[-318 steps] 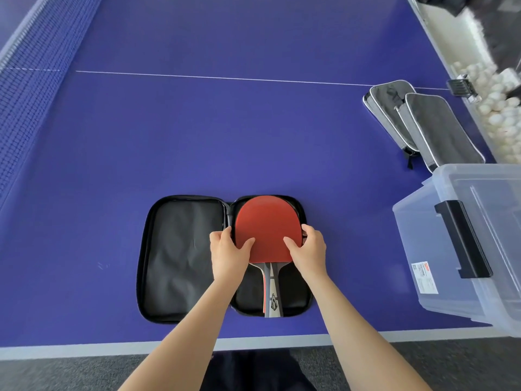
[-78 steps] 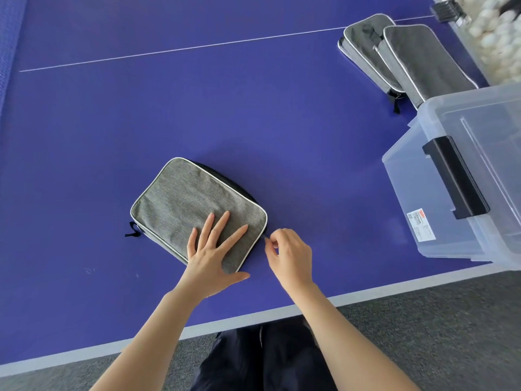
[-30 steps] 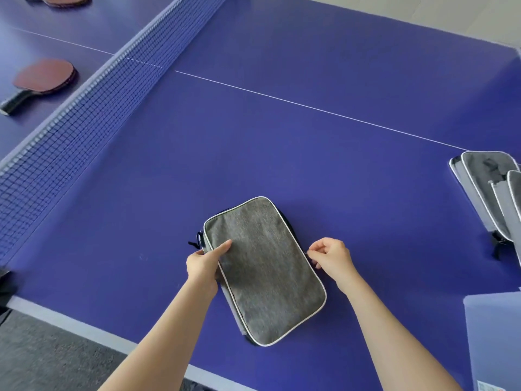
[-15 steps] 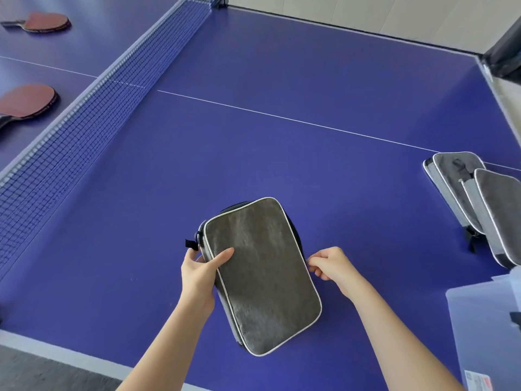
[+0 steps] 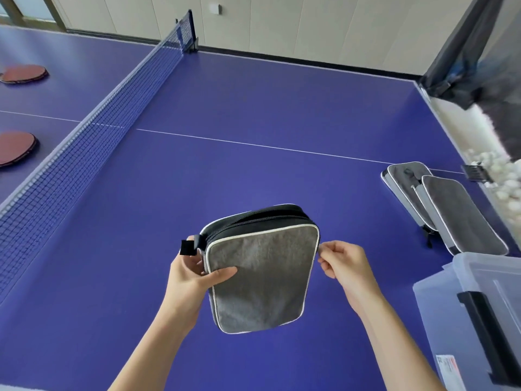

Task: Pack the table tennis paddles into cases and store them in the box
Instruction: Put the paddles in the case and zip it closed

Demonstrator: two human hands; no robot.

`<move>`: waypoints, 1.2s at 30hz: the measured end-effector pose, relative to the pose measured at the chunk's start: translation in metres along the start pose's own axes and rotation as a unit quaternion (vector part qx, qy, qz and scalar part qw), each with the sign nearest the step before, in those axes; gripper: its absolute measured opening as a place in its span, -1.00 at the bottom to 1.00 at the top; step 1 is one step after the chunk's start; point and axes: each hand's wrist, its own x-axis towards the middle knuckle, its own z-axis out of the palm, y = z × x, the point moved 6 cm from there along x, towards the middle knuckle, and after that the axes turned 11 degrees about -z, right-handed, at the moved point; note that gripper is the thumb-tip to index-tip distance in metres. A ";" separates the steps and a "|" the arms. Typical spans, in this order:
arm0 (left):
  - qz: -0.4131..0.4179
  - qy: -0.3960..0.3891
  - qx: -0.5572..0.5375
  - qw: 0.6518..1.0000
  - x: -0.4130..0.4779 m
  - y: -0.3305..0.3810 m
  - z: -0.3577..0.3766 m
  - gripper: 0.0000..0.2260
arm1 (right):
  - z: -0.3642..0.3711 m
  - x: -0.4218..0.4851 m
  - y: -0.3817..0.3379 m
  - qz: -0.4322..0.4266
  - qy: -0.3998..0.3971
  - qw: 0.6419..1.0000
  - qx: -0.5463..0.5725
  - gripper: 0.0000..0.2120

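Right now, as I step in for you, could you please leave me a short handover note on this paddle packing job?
Left hand grips the grey case by its left edge, thumb on the front. Right hand pinches at the case's right edge; what it pinches is hidden.
The case is held above the table; its zip looks shut along the top.
Two more cases lie overlapping beside the clear box, not in it; their contents cannot be seen.
To do: put the held case in the box, then likely case the two red paddles beyond the net and store all cases.
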 end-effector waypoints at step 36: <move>0.155 0.051 0.351 0.922 -0.022 0.035 0.067 -0.59 | 0.050 -0.083 -0.112 -0.278 0.071 0.947 -0.143 -0.91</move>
